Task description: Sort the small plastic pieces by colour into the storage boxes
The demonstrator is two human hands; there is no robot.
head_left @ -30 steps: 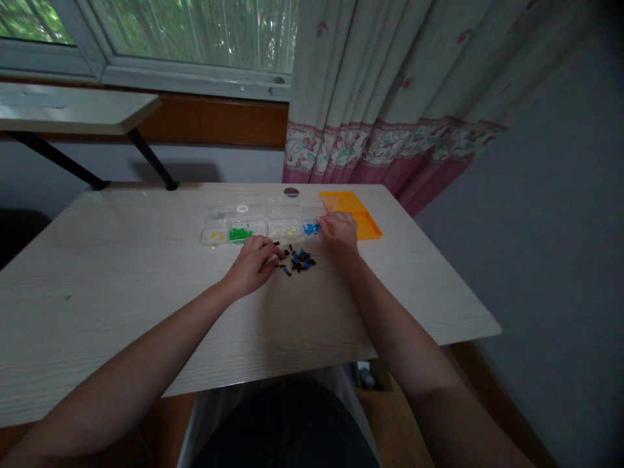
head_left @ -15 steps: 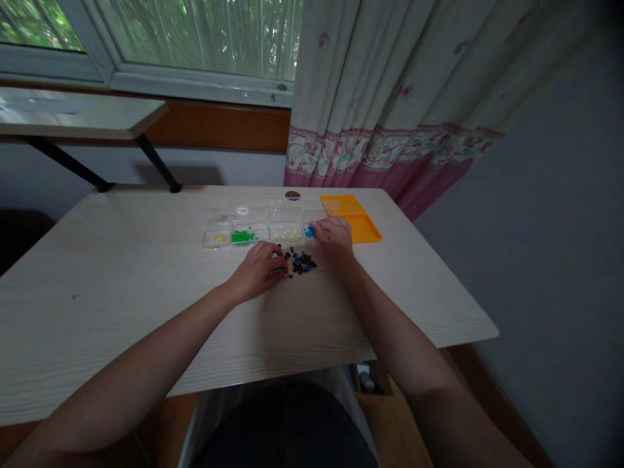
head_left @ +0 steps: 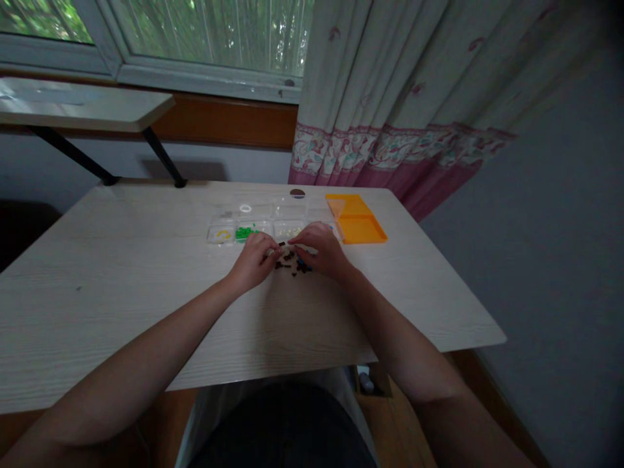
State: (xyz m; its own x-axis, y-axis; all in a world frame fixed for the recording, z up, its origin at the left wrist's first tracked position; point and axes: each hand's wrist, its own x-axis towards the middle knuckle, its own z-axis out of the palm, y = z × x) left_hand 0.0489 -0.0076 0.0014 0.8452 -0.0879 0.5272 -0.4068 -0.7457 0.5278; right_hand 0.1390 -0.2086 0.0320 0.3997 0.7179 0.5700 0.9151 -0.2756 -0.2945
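A loose pile of small dark brown and blue pieces (head_left: 303, 266) lies on the table in front of the clear compartment boxes. At the pile's left edge is my left hand (head_left: 255, 259), its fingers curled and thumb drawn in; whatever is between the tips is too small to make out. My right hand (head_left: 322, 250) reaches over the pile from the right, thumb and forefinger apart, covering part of the blue pieces. Behind the hands, the clear boxes hold small green pieces (head_left: 245, 232), yellow pieces (head_left: 223, 234) and cream pieces (head_left: 291, 231) in separate compartments.
An orange tray (head_left: 363, 229) lies at the right of the clear boxes, near the table's (head_left: 160, 312) right side. A brown round spot (head_left: 297, 193) shows at the back. On black legs, a raised shelf (head_left: 97, 107) stands at the left rear. A curtain (head_left: 361, 130) hangs behind.
My right hand has come away from the compartment with blue pieces and moved left and nearer, over the pile. My left hand has shifted slightly left. The view has tilted slightly.
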